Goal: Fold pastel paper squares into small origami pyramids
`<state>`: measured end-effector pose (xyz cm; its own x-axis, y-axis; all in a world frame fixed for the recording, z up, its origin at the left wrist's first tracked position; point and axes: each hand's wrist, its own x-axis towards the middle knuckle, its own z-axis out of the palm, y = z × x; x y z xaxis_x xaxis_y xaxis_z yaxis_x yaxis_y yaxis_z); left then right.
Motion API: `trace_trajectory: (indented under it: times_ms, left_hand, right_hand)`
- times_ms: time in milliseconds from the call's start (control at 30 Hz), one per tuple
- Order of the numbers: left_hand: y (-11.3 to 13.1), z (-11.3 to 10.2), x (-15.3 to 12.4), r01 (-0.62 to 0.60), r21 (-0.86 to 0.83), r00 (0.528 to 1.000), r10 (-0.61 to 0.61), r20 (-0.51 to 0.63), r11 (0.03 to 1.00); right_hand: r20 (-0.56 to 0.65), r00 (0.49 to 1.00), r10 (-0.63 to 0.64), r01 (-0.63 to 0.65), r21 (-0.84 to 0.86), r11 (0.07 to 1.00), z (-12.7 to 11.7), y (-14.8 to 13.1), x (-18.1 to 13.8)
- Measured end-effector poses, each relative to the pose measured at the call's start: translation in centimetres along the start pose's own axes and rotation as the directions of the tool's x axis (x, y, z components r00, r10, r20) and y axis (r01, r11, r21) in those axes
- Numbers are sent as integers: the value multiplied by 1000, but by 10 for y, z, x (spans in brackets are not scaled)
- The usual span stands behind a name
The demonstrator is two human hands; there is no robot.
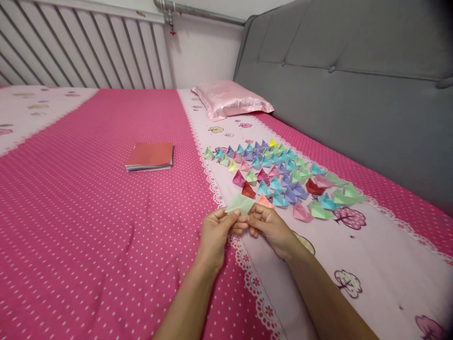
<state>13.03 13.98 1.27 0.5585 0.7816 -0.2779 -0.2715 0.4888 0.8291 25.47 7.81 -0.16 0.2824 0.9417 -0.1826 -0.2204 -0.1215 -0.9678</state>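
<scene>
My left hand (216, 230) and my right hand (269, 227) meet over the bed and both pinch a pale green folded paper piece (239, 203) at its lower edge. The fingers of both hands are closed on it. Just beyond the paper lie several small folded paper boats (279, 177) in pink, red, blue, green, purple and yellow, set out in rows on the pale pink strip of the bedsheet (371, 255).
A stack of square paper sheets with a red top sheet (150, 156) lies on the pink dotted sheet (88, 212) to the left. A pink satin pillow (230, 98) rests by the grey padded headboard (354, 94). A white slatted rail (81, 47) borders the far side.
</scene>
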Motion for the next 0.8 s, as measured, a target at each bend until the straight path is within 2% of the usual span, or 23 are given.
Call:
trace_trajectory:
  times_ms: [200,367,800]
  left_hand:
    - [-1,-1,1,-67,48,998,67,-4,997]
    - [-2,1,0,-106,98,994,105,13,990]
    - [-4,-1,3,-94,84,993,99,-57,992]
  right_hand:
    - [-47,993,-106,106,-4,994,0,-4,-3]
    - [-121,983,-139,142,12,990,1,-9,-2]
    - [-175,963,-204,200,-44,979,1,-4,-1]
